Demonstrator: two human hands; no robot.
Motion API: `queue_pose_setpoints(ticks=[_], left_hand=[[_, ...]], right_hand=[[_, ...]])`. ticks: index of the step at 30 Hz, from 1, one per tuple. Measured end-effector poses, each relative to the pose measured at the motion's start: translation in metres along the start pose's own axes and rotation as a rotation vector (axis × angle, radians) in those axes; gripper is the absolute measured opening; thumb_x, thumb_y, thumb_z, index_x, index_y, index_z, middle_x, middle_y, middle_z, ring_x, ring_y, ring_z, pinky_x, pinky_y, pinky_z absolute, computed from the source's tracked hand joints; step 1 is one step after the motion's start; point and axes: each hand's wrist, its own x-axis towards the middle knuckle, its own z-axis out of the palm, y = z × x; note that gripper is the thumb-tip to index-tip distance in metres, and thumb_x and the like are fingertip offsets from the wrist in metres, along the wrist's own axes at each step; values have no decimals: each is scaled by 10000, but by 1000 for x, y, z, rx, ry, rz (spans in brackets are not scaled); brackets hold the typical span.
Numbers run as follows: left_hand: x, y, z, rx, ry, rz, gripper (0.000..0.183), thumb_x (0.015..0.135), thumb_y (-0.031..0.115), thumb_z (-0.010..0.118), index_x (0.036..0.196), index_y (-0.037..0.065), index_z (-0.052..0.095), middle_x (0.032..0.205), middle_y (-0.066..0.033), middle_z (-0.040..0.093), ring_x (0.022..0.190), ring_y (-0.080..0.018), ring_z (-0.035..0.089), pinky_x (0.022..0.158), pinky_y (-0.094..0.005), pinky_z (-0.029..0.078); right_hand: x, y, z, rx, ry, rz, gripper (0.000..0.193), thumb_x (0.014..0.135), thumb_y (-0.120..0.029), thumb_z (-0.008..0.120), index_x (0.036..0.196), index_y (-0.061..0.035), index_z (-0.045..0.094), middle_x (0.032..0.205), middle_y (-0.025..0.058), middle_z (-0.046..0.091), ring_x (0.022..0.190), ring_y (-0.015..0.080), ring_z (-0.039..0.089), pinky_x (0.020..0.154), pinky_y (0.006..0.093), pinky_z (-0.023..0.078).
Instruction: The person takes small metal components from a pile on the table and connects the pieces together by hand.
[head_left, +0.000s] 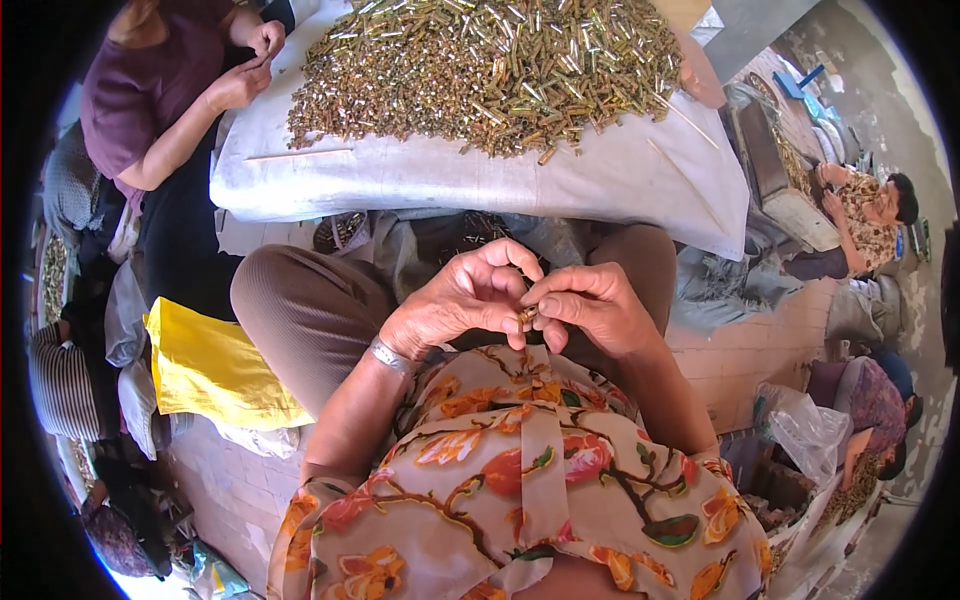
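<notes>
My left hand (468, 298) and my right hand (592, 308) meet above my lap, in front of the table's near edge. Between their fingertips is a small brass-coloured metal piece (527, 316). Thumb and fingers of both hands pinch it, and they cover most of it, so its exact kind does not show. On the table beyond lies a wide heap of brass-coloured metal pieces (480, 75); those at the left look small, those at the right longer and strip-like.
A white cloth (480, 185) covers the table; thin sticks (300, 155) lie on it. A yellow cloth or bag (215, 360) is at my left. A co-worker (150, 95) sits at the table's left, hands together. Other people work at the right, near a clear plastic bag (805, 425).
</notes>
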Motion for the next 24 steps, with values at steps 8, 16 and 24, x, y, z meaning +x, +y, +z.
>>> queue_pose_setpoints(ticks=[8, 16, 24], left_hand=[[10, -12, -18, -70, 16, -11, 375, 816, 68, 711, 1129, 54, 505, 878, -74, 641, 722, -122, 643, 657, -252, 545], [29, -2, -40, -12, 237, 55, 339, 854, 127, 689, 1149, 61, 534, 884, -26, 628, 673, -85, 599, 602, -209, 522], [87, 39, -110, 1734, 968, 285, 143, 784, 146, 679, 891, 57, 647, 884, -150, 634, 778, -325, 638, 703, -410, 513]], right_hand=[[11, 6, -9, -42, 69, 22, 171, 920, -81, 582, 991, 57, 654, 798, 77, 652, 574, 117, 583, 530, 238, 490], [32, 19, -19, 328, 196, 65, 232, 942, -189, 556, 989, 32, 610, 785, 46, 599, 673, 126, 596, 602, 279, 516], [115, 24, -94, -606, 659, 69, 292, 893, -284, 609, 914, 6, 581, 784, 115, 637, 710, 251, 635, 640, 370, 515]])
